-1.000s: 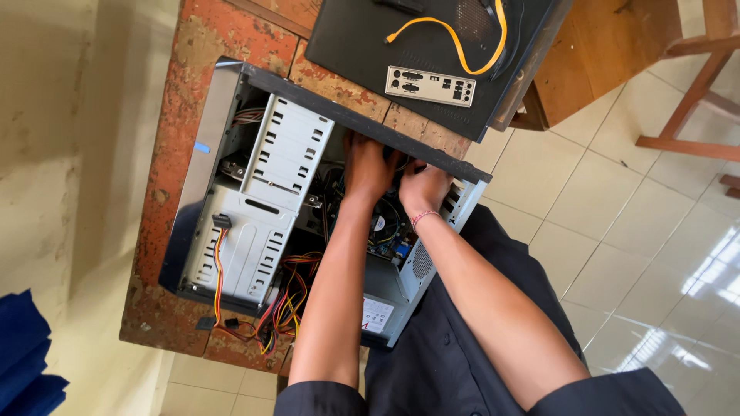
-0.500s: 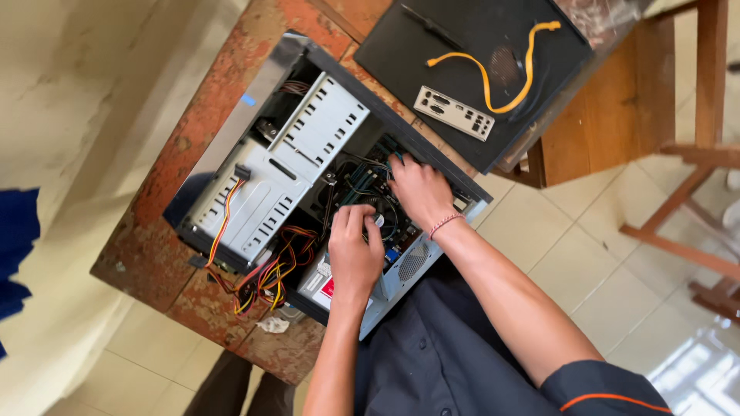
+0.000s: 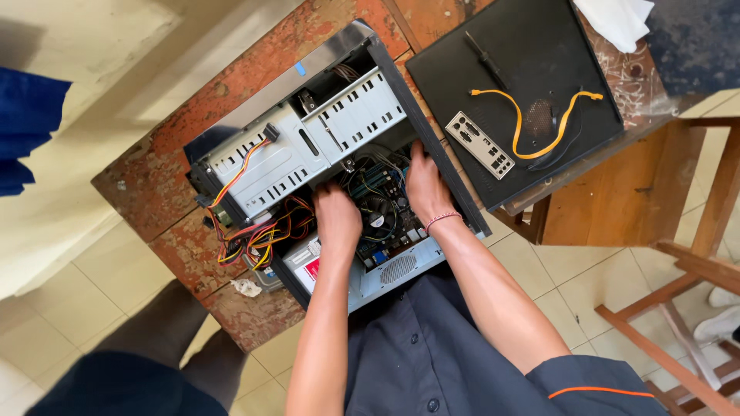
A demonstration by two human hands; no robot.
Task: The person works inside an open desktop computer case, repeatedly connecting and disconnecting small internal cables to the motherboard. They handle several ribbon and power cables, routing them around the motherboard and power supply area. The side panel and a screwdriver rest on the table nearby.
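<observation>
I am pressing my left hand (image 3: pixel 337 218) and right hand (image 3: pixel 425 185), fingers hidden, cannot tell their spread, inside the computer case (image 3: pixel 308 154); loose wires (image 3: pixel 258 231) may be snagging.

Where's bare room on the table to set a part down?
Bare wood lies left of the computer case, toward the table corner. The black side panel has space near its top. Crowded: the cable bundle, and inside by both hands.

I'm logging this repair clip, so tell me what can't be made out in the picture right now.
Head view only:
- Left hand fingertips: hidden, reaching down into the open computer case.
- Right hand grip: fingers tucked under the case's edge.
- Motherboard: partly covered by both hands.
- Wooden chair: cut off at the right edge.
</observation>
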